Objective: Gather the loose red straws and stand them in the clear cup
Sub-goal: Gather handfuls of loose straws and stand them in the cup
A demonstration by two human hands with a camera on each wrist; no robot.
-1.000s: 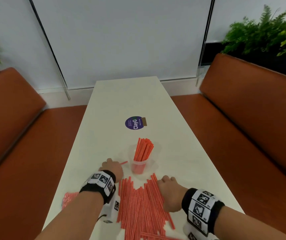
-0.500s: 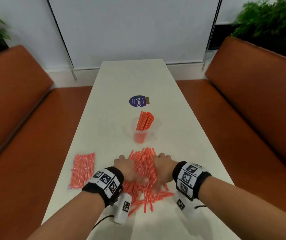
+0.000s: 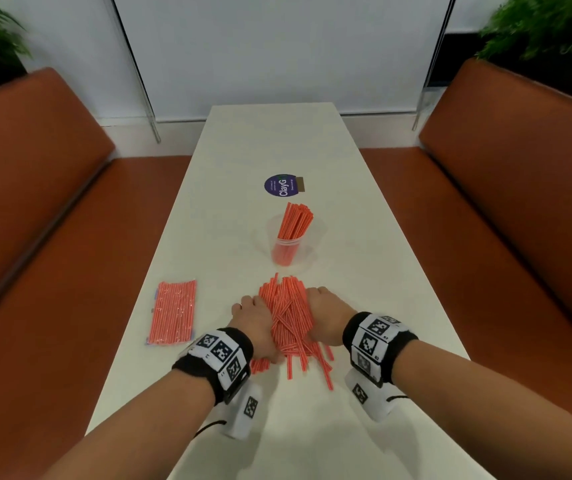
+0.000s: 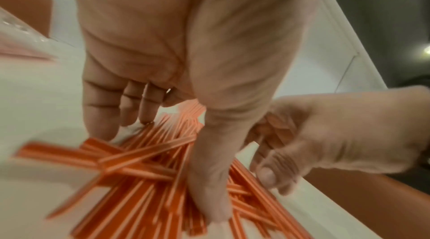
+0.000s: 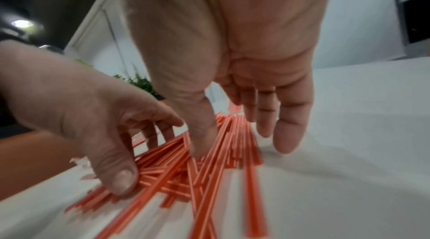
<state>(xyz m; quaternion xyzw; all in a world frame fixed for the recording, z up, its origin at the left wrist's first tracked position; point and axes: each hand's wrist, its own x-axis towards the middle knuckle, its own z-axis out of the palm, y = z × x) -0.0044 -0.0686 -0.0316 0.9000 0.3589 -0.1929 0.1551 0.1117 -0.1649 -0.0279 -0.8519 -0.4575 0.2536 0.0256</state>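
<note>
**Both hands flank the heap of loose straws on the worktop**

Head view: the loose red straws (image 3: 288,317) lie in a jumbled heap near the worktop's (image 3: 270,140) near end, roughly midway between its long edges. The left hand (image 3: 255,323) presses against the heap's left side and the right hand (image 3: 326,315) against its right side, the heap caught between them. A few straws stick out toward the near edge, past the wrists. The clear cup (image 3: 286,245) stands upright further along the worktop, apart from the heap, with a bunch of red straws (image 3: 295,220) leaning in it. A packet of straws (image 3: 173,311) lies flat by the left edge. A round purple sticker (image 3: 280,184) sits beyond the cup.

Left wrist view: blurred. The left hand (image 4: 186,50) has its fingers (image 4: 100,107) extended downward, tips at the heap (image 4: 144,178), and its thumb (image 4: 209,178) resting on the straws. Its grip is open; nothing is clasped. The right hand (image 4: 337,132) shows opposite, fingers loosely bent at the heap's other side.

Right wrist view: the right hand (image 5: 232,40) likewise has straight fingers (image 5: 291,114) reaching down beside the straws (image 5: 209,160), thumb touching them, its grip open. The left hand (image 5: 81,105) appears opposite, its thumb on the heap.
</note>
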